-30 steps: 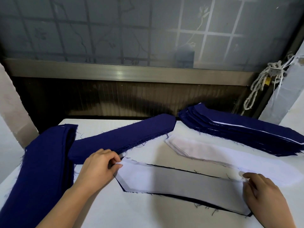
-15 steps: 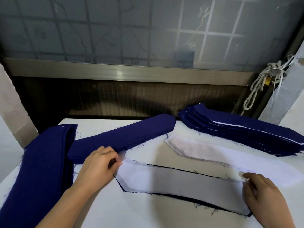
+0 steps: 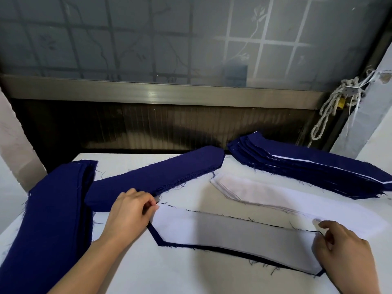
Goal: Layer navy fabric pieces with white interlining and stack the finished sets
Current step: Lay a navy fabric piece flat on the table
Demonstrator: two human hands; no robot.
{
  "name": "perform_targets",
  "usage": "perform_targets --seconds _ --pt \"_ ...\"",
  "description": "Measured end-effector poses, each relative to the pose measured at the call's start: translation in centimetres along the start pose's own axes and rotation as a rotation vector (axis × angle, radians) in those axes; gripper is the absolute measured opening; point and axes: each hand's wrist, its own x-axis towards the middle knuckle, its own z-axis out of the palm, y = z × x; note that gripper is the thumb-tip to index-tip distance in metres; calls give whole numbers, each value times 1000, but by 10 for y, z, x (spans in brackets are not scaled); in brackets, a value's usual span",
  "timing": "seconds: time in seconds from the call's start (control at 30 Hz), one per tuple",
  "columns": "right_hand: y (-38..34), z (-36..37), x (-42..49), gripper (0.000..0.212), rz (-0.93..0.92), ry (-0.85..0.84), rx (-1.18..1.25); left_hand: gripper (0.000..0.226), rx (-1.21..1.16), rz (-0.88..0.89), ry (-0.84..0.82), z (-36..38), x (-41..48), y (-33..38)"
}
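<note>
Two hands work on a white table [image 3: 191, 276], and one set lies between them: a single white interlining piece [image 3: 233, 234] laid flat on a single navy piece [image 3: 157, 237], which shows only as a thin dark border along the left, near and far edges.

The left hand [image 3: 129, 211] pinches the pointed left tip of the interlining between thumb and fingertips. The right hand [image 3: 343, 249] has its fingers curled at the right end of the same piece, gripping its edge there.

There are three navy piles. One long all-navy pile [image 3: 152, 177] lies slantwise just behind the left hand, touching its knuckles. A second all-navy pile [image 3: 53, 219] runs down the left edge of the table, beside the left forearm, and its far end meets the first pile. The third, the finished stack [image 3: 318, 172], sits at the far right corner, with thin white edges showing between its navy layers. The layers in each pile are too tight to count.

One pile of white interlining [image 3: 275, 198] lies between the finished stack and the set in hand, its near right end reaching the right hand's fingertips.

Behind the table stands a frosted window [image 3: 148, 39] above a metal rail [image 3: 148, 92], and one knotted rope [image 3: 331, 109] hangs at the right
</note>
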Motion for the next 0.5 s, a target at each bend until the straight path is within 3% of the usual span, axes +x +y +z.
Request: perform_targets --seconds 0.1,0.17,0.27,0.4,0.5 --pt "3 2 0 29 63 16 -24 17 41 25 52 1 0 1" --pt "6 2 1 29 140 35 -40 18 102 -10 187 -2 2 1" --pt "2 0 1 20 205 68 -10 16 207 -240 374 -14 7 -17" --pt "-3 -4 0 18 216 40 35 26 243 -532 198 -26 5 -40" --pt "-10 -8 -1 33 225 32 34 17 202 -527 180 -27 5 -40"
